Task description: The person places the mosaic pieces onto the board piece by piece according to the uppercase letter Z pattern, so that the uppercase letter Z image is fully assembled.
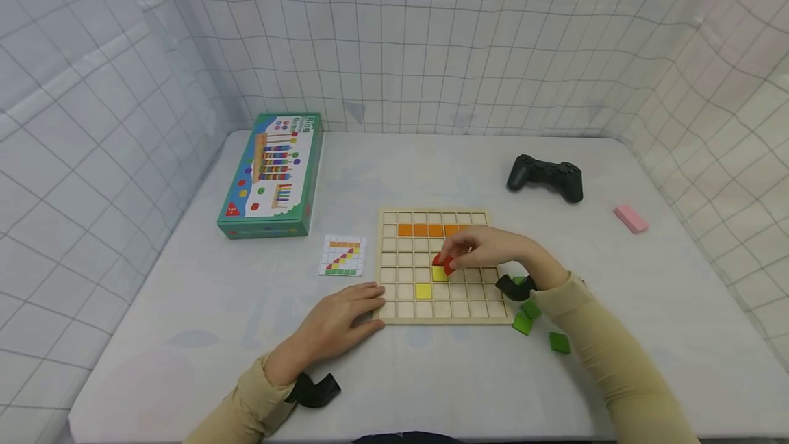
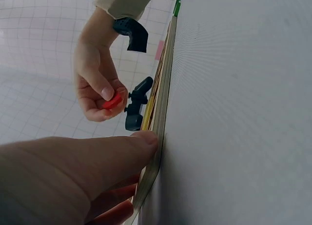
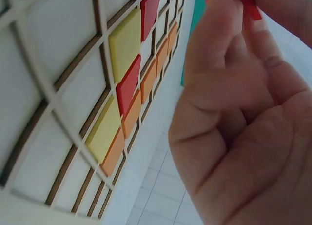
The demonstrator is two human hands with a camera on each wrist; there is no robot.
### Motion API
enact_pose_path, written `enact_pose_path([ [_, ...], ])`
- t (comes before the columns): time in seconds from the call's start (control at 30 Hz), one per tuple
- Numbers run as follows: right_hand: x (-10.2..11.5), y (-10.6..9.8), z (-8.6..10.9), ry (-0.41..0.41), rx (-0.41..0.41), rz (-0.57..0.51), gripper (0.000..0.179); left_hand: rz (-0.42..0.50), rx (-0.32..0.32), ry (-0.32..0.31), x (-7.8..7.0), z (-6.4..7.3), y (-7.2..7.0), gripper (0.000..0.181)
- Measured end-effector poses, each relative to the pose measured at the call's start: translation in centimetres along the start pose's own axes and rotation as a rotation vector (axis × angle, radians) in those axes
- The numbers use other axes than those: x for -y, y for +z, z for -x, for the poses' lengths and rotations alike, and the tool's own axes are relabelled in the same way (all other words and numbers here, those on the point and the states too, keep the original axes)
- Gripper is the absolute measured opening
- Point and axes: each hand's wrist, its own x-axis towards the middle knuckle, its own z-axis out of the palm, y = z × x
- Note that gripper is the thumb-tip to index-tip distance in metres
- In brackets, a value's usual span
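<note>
My right hand (image 1: 490,249) is above the middle of a wooden grid board (image 1: 394,309), pinching a red tile (image 2: 113,101) between thumb and fingertips. My left hand (image 1: 337,321) lies at the board's left edge, its fingertips and thumb touching the frame with straight fingers. Orange tiles (image 1: 420,230) form a row near the board's far side, partly covered by my right hand. One yellow tile (image 1: 423,291) sits in a lower cell, and another (image 1: 440,274) lies just under the held tile. The right wrist view shows red tiles (image 3: 128,85) between yellow ones (image 3: 124,42).
Left of the board lies a pattern card (image 1: 343,255) with a coloured design. Behind it is a green game box (image 1: 271,173). Several green tiles (image 1: 559,342) lie by my right forearm. A black game controller (image 1: 545,177) and a pink block (image 1: 631,218) are at the back right.
</note>
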Motion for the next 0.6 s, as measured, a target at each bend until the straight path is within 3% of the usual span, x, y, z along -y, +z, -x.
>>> enact_pose_path([
  [0.2,0.7,0.6,-2.6,0.043,-0.012,0.031,0.011,0.002,0.004,0.002,0.1,0.0,0.0,0.039],
  [0.33,1.2,1.4,-4.0,0.086,-0.024,0.119,0.006,0.001,-0.003,0.005,0.1,0.0,0.0,0.039],
  [0.6,1.6,2.1,-4.8,0.114,-0.019,0.215,0.004,0.001,-0.010,0.011,0.0,0.0,0.0,0.039],
])
